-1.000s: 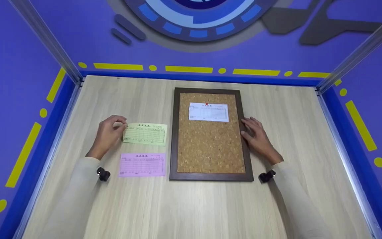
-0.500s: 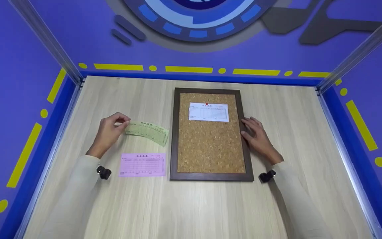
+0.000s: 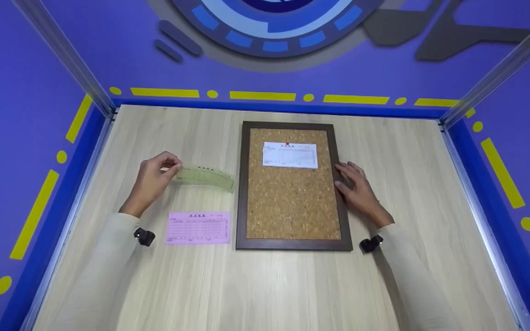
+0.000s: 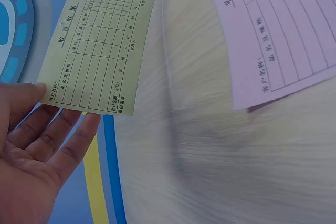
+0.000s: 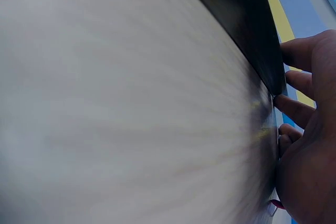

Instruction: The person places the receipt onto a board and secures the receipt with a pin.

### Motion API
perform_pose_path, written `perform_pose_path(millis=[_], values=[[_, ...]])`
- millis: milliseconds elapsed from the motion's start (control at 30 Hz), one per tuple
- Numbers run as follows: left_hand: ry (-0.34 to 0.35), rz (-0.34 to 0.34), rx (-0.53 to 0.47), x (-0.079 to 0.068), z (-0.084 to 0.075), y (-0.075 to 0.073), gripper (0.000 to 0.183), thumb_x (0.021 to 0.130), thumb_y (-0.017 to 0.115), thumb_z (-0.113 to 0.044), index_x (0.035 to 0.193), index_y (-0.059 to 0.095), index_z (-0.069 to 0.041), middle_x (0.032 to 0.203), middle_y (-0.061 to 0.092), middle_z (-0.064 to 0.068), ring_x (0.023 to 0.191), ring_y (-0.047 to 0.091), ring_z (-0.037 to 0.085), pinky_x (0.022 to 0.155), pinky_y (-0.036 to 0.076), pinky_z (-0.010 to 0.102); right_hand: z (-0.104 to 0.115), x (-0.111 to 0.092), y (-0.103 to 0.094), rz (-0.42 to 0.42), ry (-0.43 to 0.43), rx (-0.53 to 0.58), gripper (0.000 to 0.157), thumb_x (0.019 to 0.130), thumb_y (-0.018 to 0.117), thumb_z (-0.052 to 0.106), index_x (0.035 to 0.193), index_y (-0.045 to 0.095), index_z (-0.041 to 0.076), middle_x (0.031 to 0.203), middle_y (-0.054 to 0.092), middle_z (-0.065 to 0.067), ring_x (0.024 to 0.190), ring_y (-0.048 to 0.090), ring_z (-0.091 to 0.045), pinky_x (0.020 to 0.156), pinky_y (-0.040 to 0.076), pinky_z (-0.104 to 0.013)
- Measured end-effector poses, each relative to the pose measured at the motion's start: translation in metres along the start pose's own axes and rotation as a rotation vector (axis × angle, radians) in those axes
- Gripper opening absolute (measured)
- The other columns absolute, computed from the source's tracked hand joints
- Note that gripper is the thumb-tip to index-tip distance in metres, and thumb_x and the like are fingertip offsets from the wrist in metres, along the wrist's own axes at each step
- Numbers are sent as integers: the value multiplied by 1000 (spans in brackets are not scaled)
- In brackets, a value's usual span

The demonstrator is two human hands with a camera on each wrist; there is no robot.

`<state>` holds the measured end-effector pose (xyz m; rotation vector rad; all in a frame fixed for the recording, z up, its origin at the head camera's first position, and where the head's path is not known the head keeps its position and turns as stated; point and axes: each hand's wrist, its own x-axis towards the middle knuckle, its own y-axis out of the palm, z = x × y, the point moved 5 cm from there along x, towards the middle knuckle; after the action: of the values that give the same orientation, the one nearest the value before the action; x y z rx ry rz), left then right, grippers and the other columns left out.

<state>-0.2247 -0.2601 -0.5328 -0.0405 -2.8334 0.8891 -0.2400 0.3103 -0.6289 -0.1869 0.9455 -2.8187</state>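
Observation:
My left hand pinches the left end of a pale green receipt slip between thumb and fingertips. The slip is lifted and bends down toward its far end; its printed grid shows in the left wrist view. A dark-framed cork board lies to its right, with a white receipt slip held near the top by a red push pin. My right hand rests its fingertips and thumb against the board's right edge. In the right wrist view those fingers touch the dark frame.
A purple receipt slip lies flat on the light wood table, left of the board and nearer me. A small red object shows beneath my right palm. Blue panels stand around the table.
The green slip has come up off the table in my left hand, which moved slightly away from me and right. My right hand stays at the board's edge.

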Motion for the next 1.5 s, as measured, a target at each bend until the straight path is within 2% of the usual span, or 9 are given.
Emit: perform_pose_path(millis=[200,467,700,1000,1200,1500], values=[[8,4,0,1,-7,-1,6,107,70,-2,110,74,0,111,77,15,109,74,29,86,49,10,-1,0,0,-1,-2,7,54,109,69,12,160,55,2,169,45,-22,166,21,-39,133,16,-63],[41,-5,-10,4,-14,-3,4,105,70,1,106,73,4,103,77,18,99,75,29,74,55,11,-2,1,0,-4,-13,6,53,108,69,10,159,56,0,169,46,-22,166,21,-40,134,16,-62],[33,16,-69,3,-19,-5,5,105,68,4,108,72,6,104,75,22,99,76,33,69,62,20,0,0,-2,8,18,-15,54,108,68,12,160,55,2,169,45,-22,165,22,-41,133,18,-64],[27,17,-64,3,-24,-5,5,106,69,0,110,73,2,104,75,18,99,74,30,69,64,25,4,1,-4,23,31,-43,53,109,67,13,159,55,2,170,44,-22,166,22,-42,132,19,-65],[29,15,-99,3,-28,-7,6,106,70,-1,110,72,3,104,75,19,98,74,30,67,64,24,8,2,-4,31,28,-56,53,109,66,13,159,54,0,171,41,-23,166,22,-44,132,18,-65],[-2,30,-176,1,-35,-6,9,106,72,-3,112,72,4,104,75,20,99,75,30,67,66,31,10,3,-3,31,-12,-47,51,108,67,8,157,56,-3,171,42,-25,165,23,-45,133,18,-63]])
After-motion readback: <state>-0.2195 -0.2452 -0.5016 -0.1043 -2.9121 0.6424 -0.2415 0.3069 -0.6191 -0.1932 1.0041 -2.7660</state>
